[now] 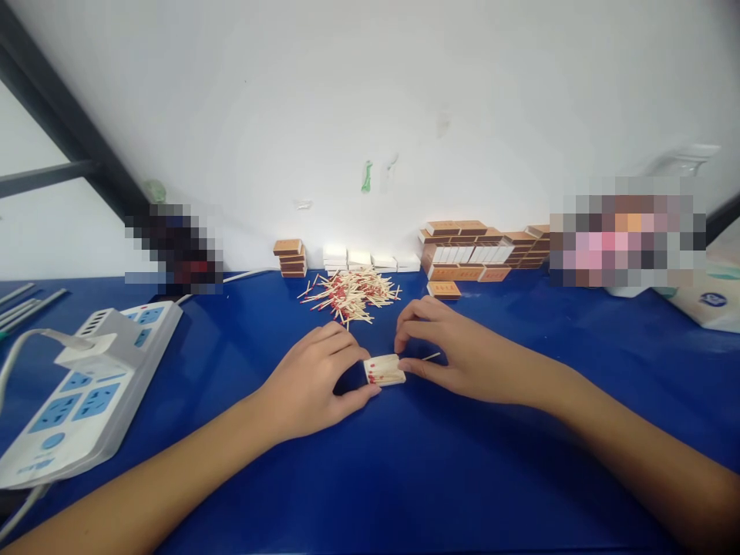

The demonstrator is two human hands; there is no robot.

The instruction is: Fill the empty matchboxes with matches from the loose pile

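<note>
A small open matchbox tray (pixel 385 371) filled with red-tipped matches lies on the blue table (pixel 405 478) between my hands. My left hand (pixel 315 378) pinches its left end with thumb and fingers. My right hand (pixel 451 347) has curled fingers touching the tray's right end; a single match (pixel 431 356) pokes out from under it. Just beyond lies a loose pile of matches (pixel 350 293).
Along the white wall stand stacks of brown matchboxes (pixel 290 257), white inner trays (pixel 361 259) and a larger stack of boxes (pixel 482 250), with one box (pixel 444 289) lying in front. A white power strip (pixel 86 385) with a plugged adapter sits at left.
</note>
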